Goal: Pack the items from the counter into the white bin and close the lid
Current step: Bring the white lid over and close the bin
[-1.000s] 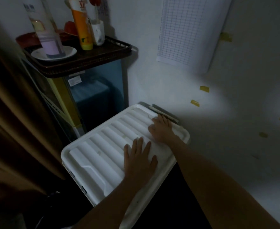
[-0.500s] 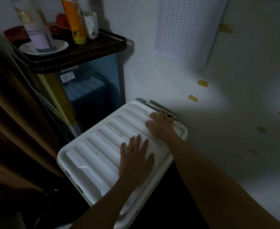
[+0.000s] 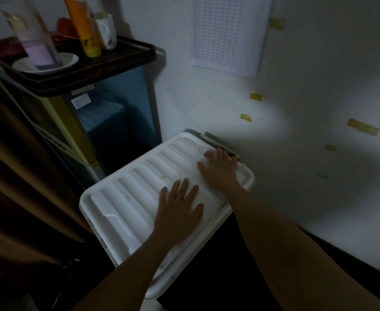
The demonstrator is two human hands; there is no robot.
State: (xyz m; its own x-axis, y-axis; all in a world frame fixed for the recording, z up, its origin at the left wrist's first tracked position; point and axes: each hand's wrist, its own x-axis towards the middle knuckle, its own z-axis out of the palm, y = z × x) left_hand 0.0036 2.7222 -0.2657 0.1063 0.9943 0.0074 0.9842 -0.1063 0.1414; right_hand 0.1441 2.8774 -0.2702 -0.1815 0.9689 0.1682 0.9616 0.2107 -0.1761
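Hands unmoved on lid, tray beyond

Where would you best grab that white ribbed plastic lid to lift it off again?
Probably by the rim along its near long edge, fingers hooked under from the person's side. The white ribbed plastic lid lies flat and its ridges give nothing to pinch; the far corner sits close to the wall. The left hand and right hand only press flat on top.

Dim rm, white wall, brown curtain left
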